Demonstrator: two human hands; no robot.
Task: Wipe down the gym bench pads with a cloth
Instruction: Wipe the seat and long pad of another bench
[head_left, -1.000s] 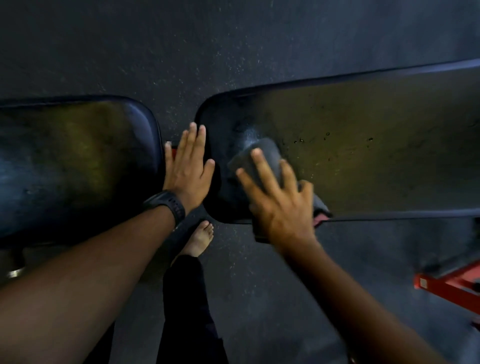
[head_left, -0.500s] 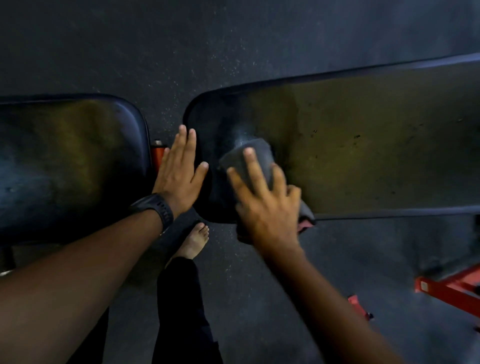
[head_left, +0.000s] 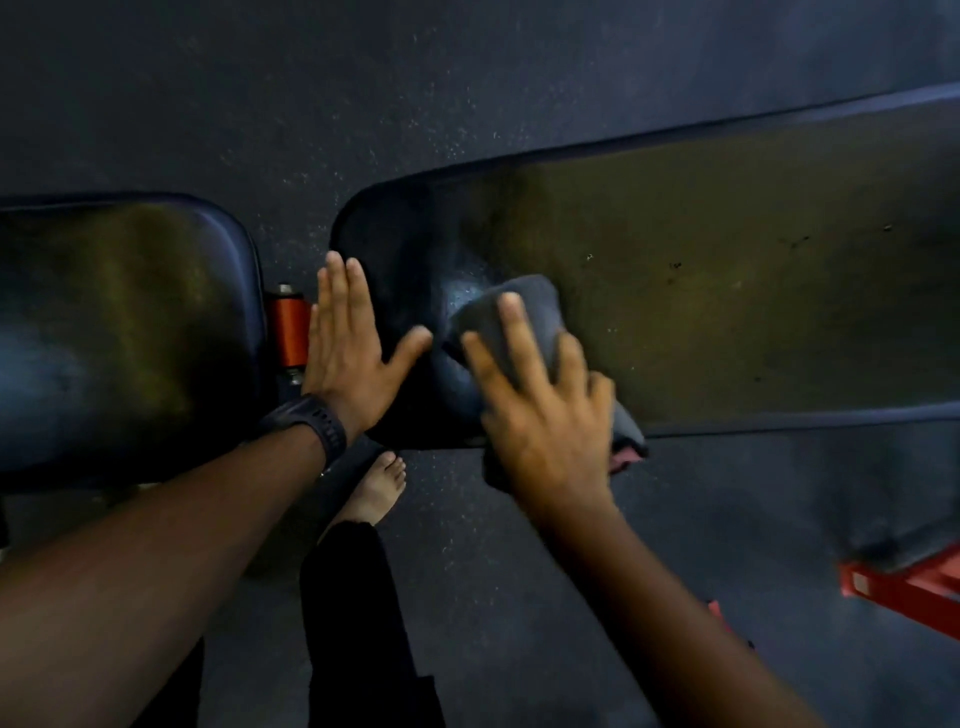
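Observation:
A long dark bench pad runs from the middle to the right edge. A shorter dark seat pad lies at the left. Between them shows a red frame tube. My right hand presses a dark grey cloth flat against the long pad near its rounded left end, fingers spread and straight. The cloth's lower part hangs over the pad's near edge. My left hand, with a black watch on the wrist, rests flat with straight fingers on that pad's left end.
Dark speckled rubber floor lies all around the bench. My bare foot and dark trouser leg stand below the gap between the pads. A red frame part sticks out at the lower right.
My right hand has slid the cloth slightly to the right along the long pad. My left hand has shifted from the gap onto the pad's left end.

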